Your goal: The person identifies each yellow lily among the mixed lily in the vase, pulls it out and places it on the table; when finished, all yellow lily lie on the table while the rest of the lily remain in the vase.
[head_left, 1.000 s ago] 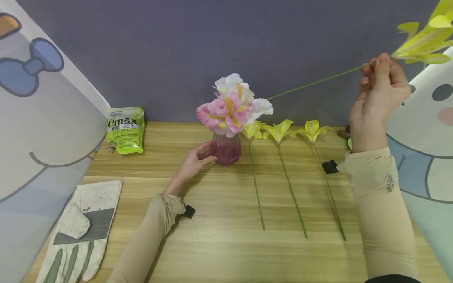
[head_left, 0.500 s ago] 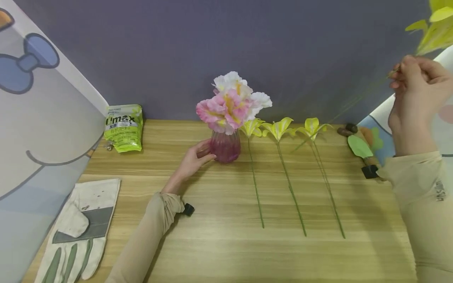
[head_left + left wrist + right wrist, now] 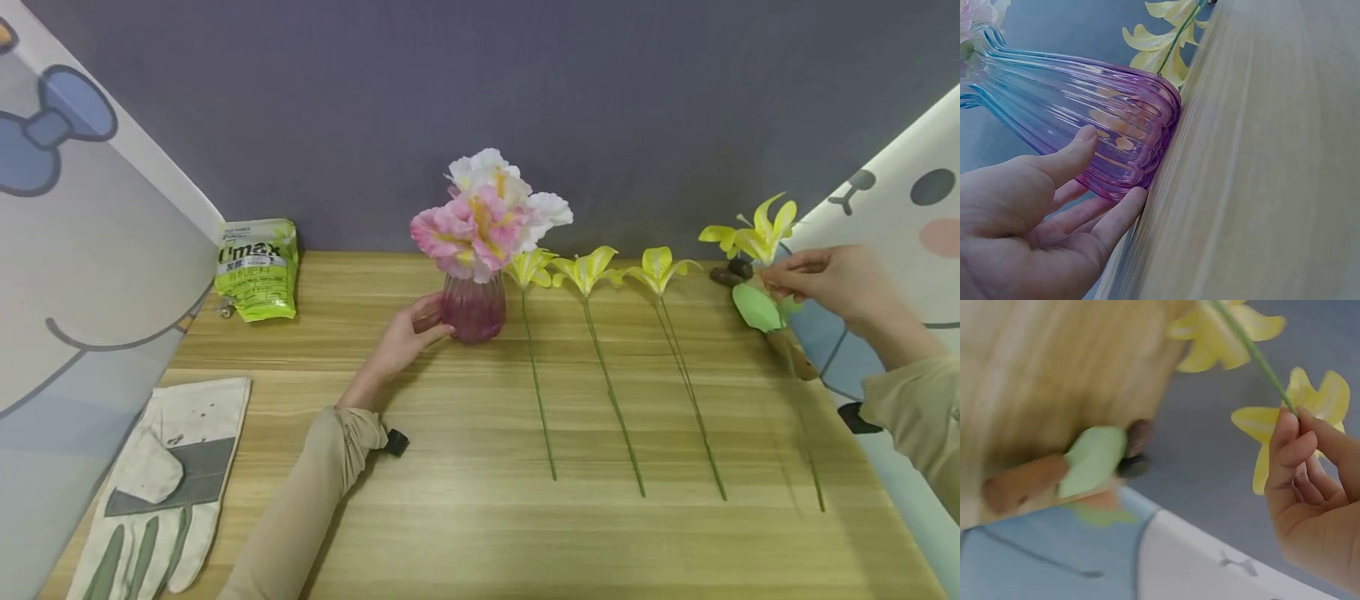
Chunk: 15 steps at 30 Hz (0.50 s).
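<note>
My left hand (image 3: 405,337) holds the lower part of a ribbed glass vase (image 3: 474,315), thumb on the near side and fingers around the back. In the left wrist view the vase (image 3: 1104,119) fades from blue to purple and its base meets the wooden table. Pink and white flowers (image 3: 483,229) fill its mouth. Over the right side of the table, my right hand (image 3: 847,287) pinches a yellow artificial lily (image 3: 761,240) by the stem just below the bloom. Its green stem (image 3: 1257,356) shows between thumb and forefinger in the right wrist view.
Three yellow lilies (image 3: 587,271) lie side by side right of the vase, stems toward me. A green-bladed hand tool (image 3: 756,308) with a brown handle lies by the right edge. On the left are a green fertilizer bag (image 3: 258,275) and a work glove (image 3: 172,475).
The right hand has swung out to the right and come down with the yellow lily, whose stem now points toward the front of the table. The left hand has stayed on the vase.
</note>
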Available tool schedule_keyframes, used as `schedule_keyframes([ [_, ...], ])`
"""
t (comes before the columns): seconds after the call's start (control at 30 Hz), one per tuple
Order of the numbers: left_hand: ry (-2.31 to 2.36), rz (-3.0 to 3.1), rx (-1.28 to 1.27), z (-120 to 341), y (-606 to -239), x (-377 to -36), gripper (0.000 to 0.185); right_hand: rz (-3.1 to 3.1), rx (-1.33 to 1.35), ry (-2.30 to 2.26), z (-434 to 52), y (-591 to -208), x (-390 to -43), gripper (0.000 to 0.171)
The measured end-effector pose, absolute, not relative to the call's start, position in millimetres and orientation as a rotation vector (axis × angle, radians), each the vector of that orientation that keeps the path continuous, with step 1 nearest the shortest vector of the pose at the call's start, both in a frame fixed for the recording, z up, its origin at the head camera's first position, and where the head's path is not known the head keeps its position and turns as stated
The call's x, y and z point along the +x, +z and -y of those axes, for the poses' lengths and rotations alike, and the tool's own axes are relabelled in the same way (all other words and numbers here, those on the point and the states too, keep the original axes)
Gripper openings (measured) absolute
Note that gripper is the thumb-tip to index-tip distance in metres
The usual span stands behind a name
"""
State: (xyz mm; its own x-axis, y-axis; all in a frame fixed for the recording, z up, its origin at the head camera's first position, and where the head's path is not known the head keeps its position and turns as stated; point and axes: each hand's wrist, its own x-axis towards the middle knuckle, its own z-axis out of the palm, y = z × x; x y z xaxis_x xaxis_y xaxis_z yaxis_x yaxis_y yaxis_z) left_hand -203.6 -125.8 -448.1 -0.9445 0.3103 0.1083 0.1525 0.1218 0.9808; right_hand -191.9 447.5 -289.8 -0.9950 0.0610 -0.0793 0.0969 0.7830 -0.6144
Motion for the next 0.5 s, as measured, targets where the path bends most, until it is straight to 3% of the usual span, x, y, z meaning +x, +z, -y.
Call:
schedule_keyframes([
  [0.17,1.948,-2.265,0.454,127,-449,-204,0.062,-2.872,0.040,-0.938,-458,-316,-199,0.040],
  [0.5,1.955,-2.242,0.435,125,-447,-202,0.064,-2.834,-0.074,-0.757,-459,-345,-216,0.028],
])
